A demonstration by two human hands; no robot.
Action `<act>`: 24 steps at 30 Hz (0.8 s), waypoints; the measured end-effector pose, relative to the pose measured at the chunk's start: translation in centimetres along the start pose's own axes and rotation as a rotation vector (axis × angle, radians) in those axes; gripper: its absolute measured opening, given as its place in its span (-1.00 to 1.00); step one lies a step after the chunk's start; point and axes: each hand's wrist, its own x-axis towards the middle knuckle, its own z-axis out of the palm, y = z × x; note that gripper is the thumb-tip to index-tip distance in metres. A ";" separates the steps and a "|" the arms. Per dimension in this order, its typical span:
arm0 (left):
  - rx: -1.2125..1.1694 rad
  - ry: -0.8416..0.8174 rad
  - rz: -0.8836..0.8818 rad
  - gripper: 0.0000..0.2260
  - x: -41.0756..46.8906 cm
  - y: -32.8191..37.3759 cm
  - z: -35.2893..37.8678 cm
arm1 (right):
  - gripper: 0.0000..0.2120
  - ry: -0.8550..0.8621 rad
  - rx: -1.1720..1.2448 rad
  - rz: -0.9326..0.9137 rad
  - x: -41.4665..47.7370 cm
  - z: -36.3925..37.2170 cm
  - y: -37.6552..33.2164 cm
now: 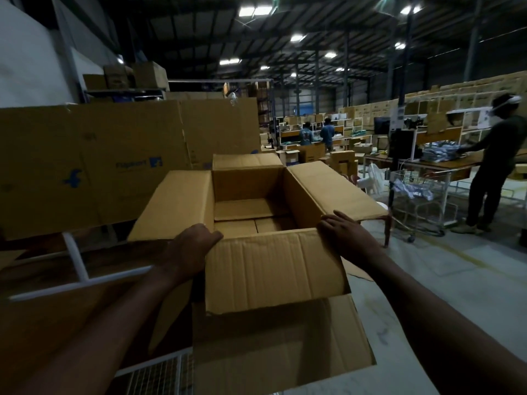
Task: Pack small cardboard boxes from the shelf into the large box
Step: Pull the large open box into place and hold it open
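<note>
A large open cardboard box [273, 269] stands in front of me with all its flaps spread outward. Inside it, near the bottom, lie small flat cardboard boxes [251, 212]. My left hand [194, 246] grips the box's near left corner, fingers curled over the rim. My right hand [346, 233] rests on the near right corner where the near flap meets the right flap, fingers bent over the edge. The near flap hangs down toward me.
Big flattened cartons with blue print [94, 166] lean on a white-framed shelf [77, 260] at my left. A wire mesh surface [159, 372] lies low left. At right a person [496, 166] works at a table beside a wire trolley [419, 201]. More people stand far back.
</note>
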 end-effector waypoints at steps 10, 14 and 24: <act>-0.115 -0.114 -0.054 -0.73 -2.7 0.7 5.9 | -0.58 -0.179 0.024 0.023 -1.6 5.0 -1.0; -0.150 -0.231 -0.097 -0.75 -4.4 0.9 9.0 | -0.61 -0.370 0.042 0.078 -2.3 7.8 -1.6; -0.273 -0.529 -0.192 -0.72 -3.4 -3.0 7.8 | -0.57 -0.544 0.158 0.342 -1.8 7.4 -0.9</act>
